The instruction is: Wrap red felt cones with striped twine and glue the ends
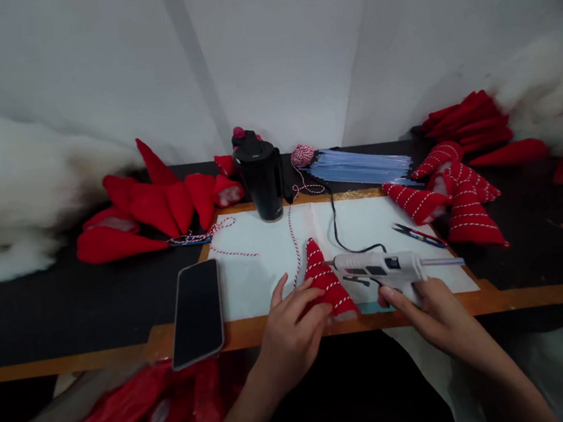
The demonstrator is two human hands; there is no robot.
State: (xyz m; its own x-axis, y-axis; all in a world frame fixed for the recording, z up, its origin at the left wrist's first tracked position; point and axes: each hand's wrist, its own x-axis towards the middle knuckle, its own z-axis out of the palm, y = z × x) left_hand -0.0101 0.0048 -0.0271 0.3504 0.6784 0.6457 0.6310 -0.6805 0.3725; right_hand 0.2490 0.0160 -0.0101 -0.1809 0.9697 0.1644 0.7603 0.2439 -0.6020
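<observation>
A red cone [330, 286] wrapped with red-and-white twine lies on the white board [259, 287], its tip pointing away. My left hand [295, 317] rests on the cone's left side, fingers apart and partly bent. A white glue gun [392, 266] with a clear glue stick in its back is gripped in my right hand [422, 303]; its nozzle is at the cone's right edge, near the tip. The loose twine [292, 237] runs from the cone up to a ball of twine [302, 156].
A black tumbler [261, 183] stands behind the board. At the left are a phone [196, 310] and several plain red cones [153, 208]. Clear glue sticks [362, 166], pens [419, 235] and several striped cones [470, 214] lie to the right. White stuffing [22, 191] is piled far left.
</observation>
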